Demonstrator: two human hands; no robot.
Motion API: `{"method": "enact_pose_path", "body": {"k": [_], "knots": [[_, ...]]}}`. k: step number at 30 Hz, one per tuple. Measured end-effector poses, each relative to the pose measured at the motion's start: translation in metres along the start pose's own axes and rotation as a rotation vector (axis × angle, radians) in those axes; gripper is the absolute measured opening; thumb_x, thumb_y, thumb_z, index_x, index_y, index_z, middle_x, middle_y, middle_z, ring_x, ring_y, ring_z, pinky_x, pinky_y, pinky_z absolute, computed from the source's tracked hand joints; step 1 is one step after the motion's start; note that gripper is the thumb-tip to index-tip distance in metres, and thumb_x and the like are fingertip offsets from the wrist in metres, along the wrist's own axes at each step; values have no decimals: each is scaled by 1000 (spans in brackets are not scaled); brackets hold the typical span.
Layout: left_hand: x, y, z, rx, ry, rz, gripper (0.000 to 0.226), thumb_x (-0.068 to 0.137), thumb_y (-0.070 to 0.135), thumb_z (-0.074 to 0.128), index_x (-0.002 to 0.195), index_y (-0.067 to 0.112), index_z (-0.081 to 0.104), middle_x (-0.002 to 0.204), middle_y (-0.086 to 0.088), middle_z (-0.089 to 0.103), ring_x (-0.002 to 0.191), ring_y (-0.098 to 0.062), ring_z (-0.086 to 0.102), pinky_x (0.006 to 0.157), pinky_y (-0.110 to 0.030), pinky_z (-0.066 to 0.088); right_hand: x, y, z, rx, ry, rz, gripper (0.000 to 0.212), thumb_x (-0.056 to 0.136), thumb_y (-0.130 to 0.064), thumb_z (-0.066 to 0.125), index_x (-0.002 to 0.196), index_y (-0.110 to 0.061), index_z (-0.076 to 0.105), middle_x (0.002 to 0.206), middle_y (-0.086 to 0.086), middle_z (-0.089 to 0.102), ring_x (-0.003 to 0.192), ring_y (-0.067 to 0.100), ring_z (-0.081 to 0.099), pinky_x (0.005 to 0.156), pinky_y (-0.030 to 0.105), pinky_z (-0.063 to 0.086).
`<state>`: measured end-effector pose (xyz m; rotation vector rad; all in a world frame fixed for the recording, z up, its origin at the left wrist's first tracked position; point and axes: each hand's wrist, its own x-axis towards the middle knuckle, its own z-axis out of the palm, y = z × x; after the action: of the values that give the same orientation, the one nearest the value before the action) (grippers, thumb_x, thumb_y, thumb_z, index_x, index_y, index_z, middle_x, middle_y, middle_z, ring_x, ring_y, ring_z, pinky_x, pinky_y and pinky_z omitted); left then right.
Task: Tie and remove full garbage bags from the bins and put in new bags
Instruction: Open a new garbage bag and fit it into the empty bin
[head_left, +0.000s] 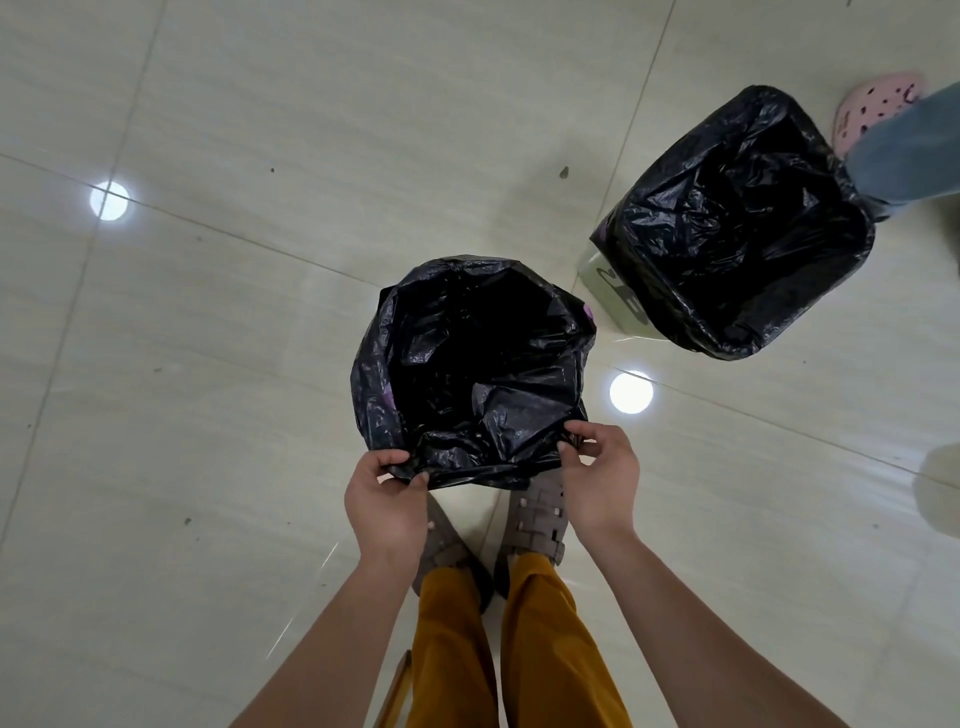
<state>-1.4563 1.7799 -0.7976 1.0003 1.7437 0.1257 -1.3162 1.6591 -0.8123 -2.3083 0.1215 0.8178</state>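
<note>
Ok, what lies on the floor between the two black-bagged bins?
Head view: only bare tile floor with a ceiling-light glare spot between the near round bin and the far square bin.

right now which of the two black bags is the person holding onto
The nearer bag, just in front of the feet: the left hand and right hand both pinch its near rim. The other bag, farther right, is untouched.

Glossy pale floor tiles (260, 104), light reflections (109, 200)
</note>
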Motion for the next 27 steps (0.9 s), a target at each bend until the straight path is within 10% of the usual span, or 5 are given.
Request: {"method": "enact_pose_path", "body": {"k": [8, 12, 17, 27], "knots": [[9, -8, 8, -144, 61, -125, 35, 79, -10, 70, 104, 10, 56, 84, 4, 57, 65, -10, 59, 36, -7, 40, 0, 1, 10, 21, 103, 61, 37, 90, -1, 61, 126, -9, 57, 116, 4, 57, 91, 10, 57, 71, 12, 46], [15, -9, 13, -225, 64, -205, 38, 78, -9, 71, 105, 12, 55, 82, 5, 54, 60, -11, 57, 34, -8, 38, 3, 4, 11, 51, 38, 208, 45, 92, -1, 58, 135, -10, 51, 122, 11, 58, 92, 18, 61, 82, 37, 57], [23, -15, 19, -253, 18, -235, 38, 77, -7, 72, 108, 8, 55, 80, 10, 53, 62, -4, 55, 48, -10, 39, 11, 7, 14, -13, -24, 134, 45, 91, 0, 55, 135, -11, 52, 119, 0, 54, 93, 13, 56, 81, 25, 50], [39, -3, 3, 208, 173, 113, 22, 82, -6, 55, 101, 3, 63, 102, -28, 55, 55, -20, 48, 58, -27, 44, 26, 1, 4, -61, 23, 97, 42, 91, -1, 49, 130, -15, 55, 132, 6, 48, 116, 22, 50, 96, 36, 47]]}}
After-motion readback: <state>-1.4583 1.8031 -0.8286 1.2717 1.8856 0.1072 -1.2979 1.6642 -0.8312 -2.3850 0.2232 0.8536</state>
